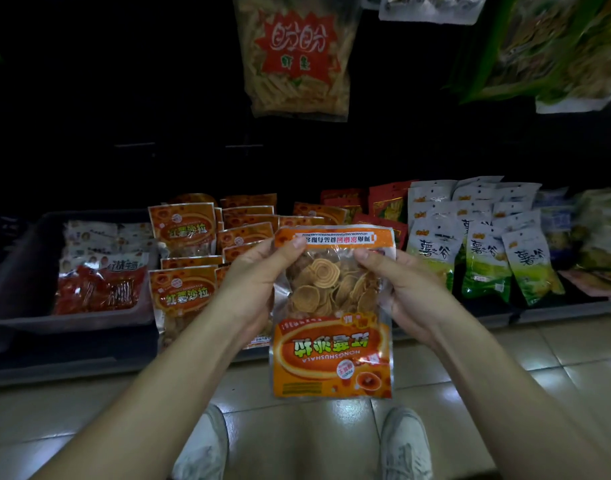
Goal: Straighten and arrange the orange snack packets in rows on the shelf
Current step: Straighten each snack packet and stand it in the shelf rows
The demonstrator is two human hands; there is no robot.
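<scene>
I hold one orange snack packet (332, 317) upside down in front of the low shelf, its clear window showing round ridged chips. My left hand (252, 282) grips its left side, thumb on the top band. My right hand (401, 289) grips its right side, thumb over the front. Behind it, several matching orange packets (184, 226) stand and lie in loose rows on the shelf, some overlapping and tilted.
A grey bin (27, 258) at the left holds red and white packets. White-and-green packets (481, 258) stand in rows to the right. A large snack bag (297, 57) hangs above. The shelf's front edge (72, 362) meets a tiled floor, where my two shoes (404, 445) show.
</scene>
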